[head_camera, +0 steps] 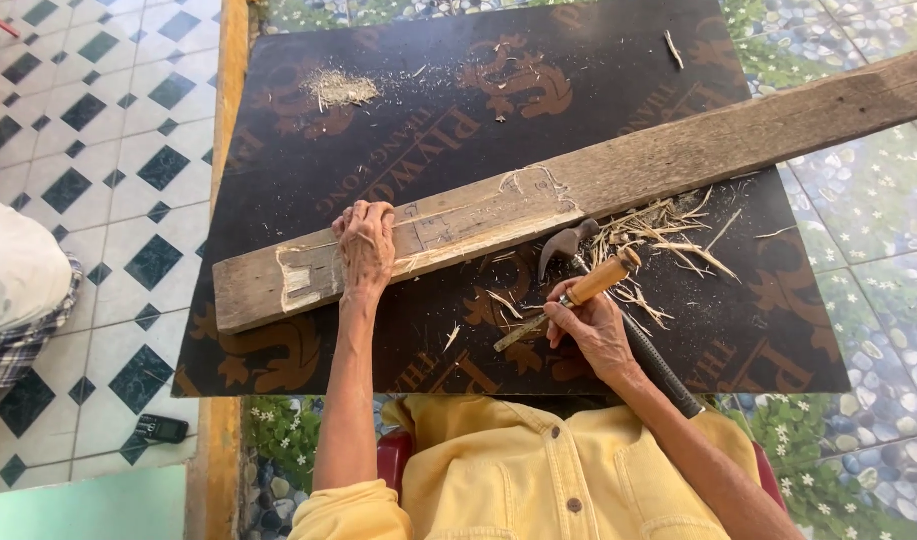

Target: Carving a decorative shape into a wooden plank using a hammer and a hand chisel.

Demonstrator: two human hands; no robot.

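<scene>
Head view. The left hand point(366, 245) lies palm down on a weathered wooden plank point(579, 185), its fingers pressed together and curled over the plank's far edge. The plank runs from 8 o'clock to 2 o'clock across a dark plywood sheet point(419, 110). At 5 o'clock of that hand, the right hand point(589, 325) pinches a wooden-handled chisel point(569, 300) between thumb and closed fingers, blade pointing toward 8 o'clock. A claw hammer point(579, 250) lies just behind the chisel, among wood shavings point(669, 235). A sawdust pile point(341, 88) sits at 12 o'clock.
</scene>
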